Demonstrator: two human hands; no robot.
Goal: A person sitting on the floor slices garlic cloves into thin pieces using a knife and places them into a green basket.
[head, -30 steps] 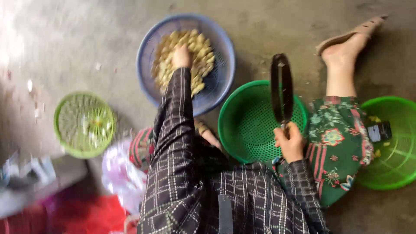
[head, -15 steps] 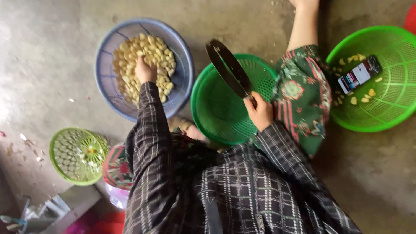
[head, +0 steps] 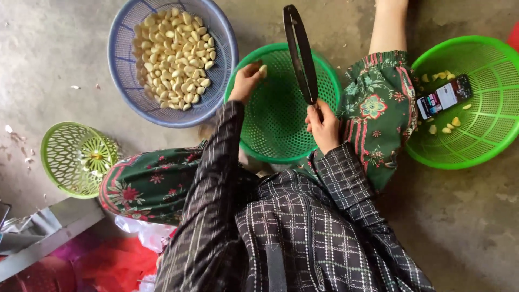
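Left hand [head: 246,82] pinches a pale peeled garlic clove [head: 263,70] over the round green plastic basket [head: 275,132]; right hand [head: 323,125] has a closed grip on the long black slicer [head: 299,51]; blue plastic basket of cloves [head: 219,32] sits beside.

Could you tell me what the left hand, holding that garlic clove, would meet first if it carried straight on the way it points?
Probably the dark slicer blade held by the right hand: the left hand points its clove across the middle green basket towards it, though depth is unclear.

Slicer blade [head: 300,54] across green basket [head: 270,135] mouth
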